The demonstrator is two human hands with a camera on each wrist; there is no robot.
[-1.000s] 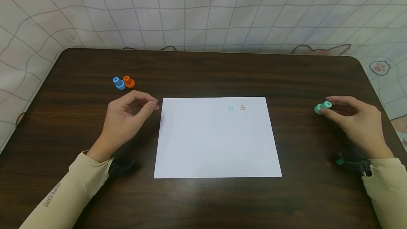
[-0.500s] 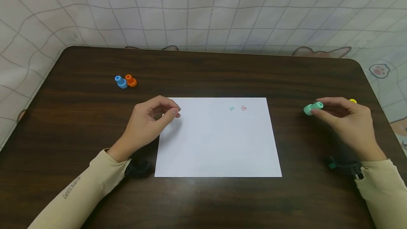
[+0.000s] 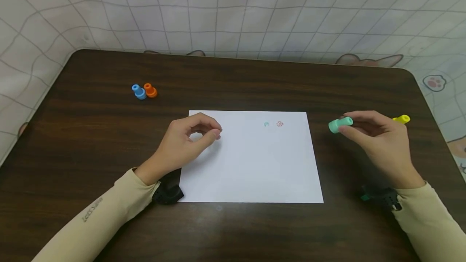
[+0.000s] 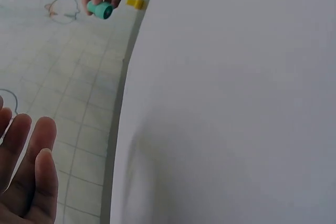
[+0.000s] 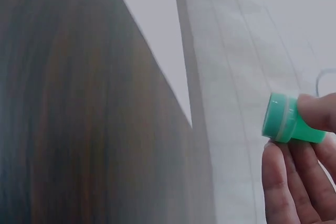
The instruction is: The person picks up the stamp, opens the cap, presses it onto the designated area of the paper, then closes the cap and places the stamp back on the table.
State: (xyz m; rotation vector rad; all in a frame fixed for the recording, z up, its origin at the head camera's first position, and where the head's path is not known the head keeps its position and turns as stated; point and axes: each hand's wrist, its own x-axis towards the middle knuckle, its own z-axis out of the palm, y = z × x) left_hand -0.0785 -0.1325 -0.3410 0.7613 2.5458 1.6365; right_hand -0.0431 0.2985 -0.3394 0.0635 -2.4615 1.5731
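Note:
My right hand (image 3: 380,144) pinches a mint-green stamp (image 3: 340,124) between thumb and fingers, tilted, to the right of the white paper (image 3: 251,165). In the right wrist view the green stamp (image 5: 283,119) lies between the thumb and the fingers. Over the paper's left part is my left hand (image 3: 185,142), fingers loosely bent, holding nothing. The paper bears a small green mark (image 3: 266,124) and a small red mark (image 3: 280,123) near its top right. The left wrist view also shows the green stamp (image 4: 101,9) in the right hand.
A blue stamp (image 3: 139,92) and an orange stamp (image 3: 150,90) stand side by side at the back left of the dark wooden table (image 3: 233,82). Just behind the right hand is a yellow stamp (image 3: 401,119), partly hidden. A grid-patterned cloth (image 3: 233,15) lies beyond the table.
My right hand has moved left with the green stamp, and the yellow stamp has come into view behind it. My left hand has moved right, from beside the paper to over it.

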